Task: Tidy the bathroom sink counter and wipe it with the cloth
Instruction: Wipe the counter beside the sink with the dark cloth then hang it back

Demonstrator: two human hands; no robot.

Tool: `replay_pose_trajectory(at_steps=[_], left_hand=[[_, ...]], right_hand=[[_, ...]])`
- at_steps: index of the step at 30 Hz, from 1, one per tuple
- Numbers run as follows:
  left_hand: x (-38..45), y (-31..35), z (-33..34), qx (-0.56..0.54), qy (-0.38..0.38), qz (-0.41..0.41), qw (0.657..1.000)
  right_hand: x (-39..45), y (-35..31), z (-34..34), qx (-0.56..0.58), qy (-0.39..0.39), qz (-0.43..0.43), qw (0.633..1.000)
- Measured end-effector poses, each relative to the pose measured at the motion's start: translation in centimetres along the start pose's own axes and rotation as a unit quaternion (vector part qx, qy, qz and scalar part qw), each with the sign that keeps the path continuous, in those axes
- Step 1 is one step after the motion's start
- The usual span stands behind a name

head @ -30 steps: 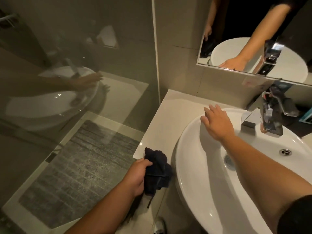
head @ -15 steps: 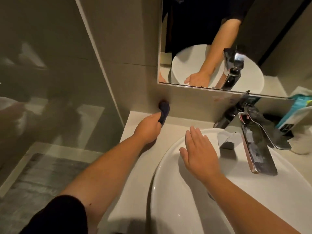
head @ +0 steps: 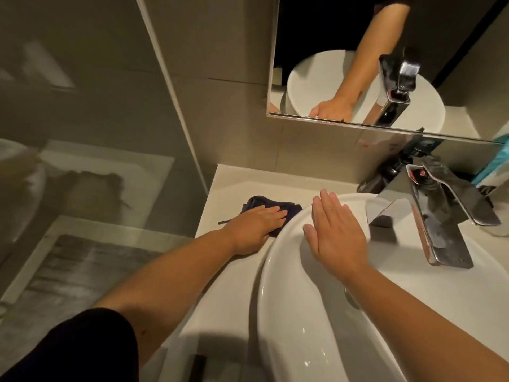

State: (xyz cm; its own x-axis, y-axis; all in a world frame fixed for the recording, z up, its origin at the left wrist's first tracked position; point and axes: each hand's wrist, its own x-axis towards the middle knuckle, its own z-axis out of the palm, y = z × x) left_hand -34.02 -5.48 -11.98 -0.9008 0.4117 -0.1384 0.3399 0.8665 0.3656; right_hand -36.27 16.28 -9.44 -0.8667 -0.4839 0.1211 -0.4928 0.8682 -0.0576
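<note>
A dark blue cloth (head: 286, 205) lies flat on the white counter (head: 234, 186) to the left of the basin. My left hand (head: 256, 224) presses down on the cloth, palm flat, fingers toward the basin. My right hand (head: 334, 232) rests open and flat on the rim of the white round basin (head: 289, 312), fingers spread toward the back wall. Much of the cloth is hidden under my left hand.
A chrome tap (head: 429, 216) stands behind the basin at the right. A mirror (head: 358, 64) hangs on the back wall. Teal and white toiletries (head: 493, 172) sit at the far right. A glass shower screen (head: 96, 133) borders the counter's left edge.
My left hand has drawn the cloth back from the wall corner toward the basin and now presses it flat on the counter. My right hand stays on the basin rim.
</note>
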Motion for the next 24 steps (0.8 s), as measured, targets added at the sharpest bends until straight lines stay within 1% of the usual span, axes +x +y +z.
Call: replay_pose_trajectory(at_steps=[5, 11, 17, 21, 24], left_hand=[[-8.8, 3.4, 0.4, -0.04, 0.033, -0.064, 0.997], [-17.0, 8.3, 3.8, -0.001, 0.043, -0.096, 0.994], [-21.3, 12.6, 6.7, -0.005, 0.059, -0.135, 0.989], [-22.4, 13.6, 7.6, -0.012, 0.043, -0.148, 0.988], [-23.0, 14.3, 7.4, -0.015, 0.021, -0.153, 0.988]], right_hand=[[-0.1, -0.1, -0.6, 0.003, -0.037, 0.001, 0.999], [-0.3, -0.2, -1.5, 0.039, -0.075, -0.002, 0.996], [-0.2, 0.1, -2.2, 0.051, -0.11, -0.01, 0.993], [-0.1, 0.8, -2.8, 0.058, -0.138, -0.023, 0.988], [-1.7, 0.8, -3.5, 0.079, -0.147, -0.011, 0.986]])
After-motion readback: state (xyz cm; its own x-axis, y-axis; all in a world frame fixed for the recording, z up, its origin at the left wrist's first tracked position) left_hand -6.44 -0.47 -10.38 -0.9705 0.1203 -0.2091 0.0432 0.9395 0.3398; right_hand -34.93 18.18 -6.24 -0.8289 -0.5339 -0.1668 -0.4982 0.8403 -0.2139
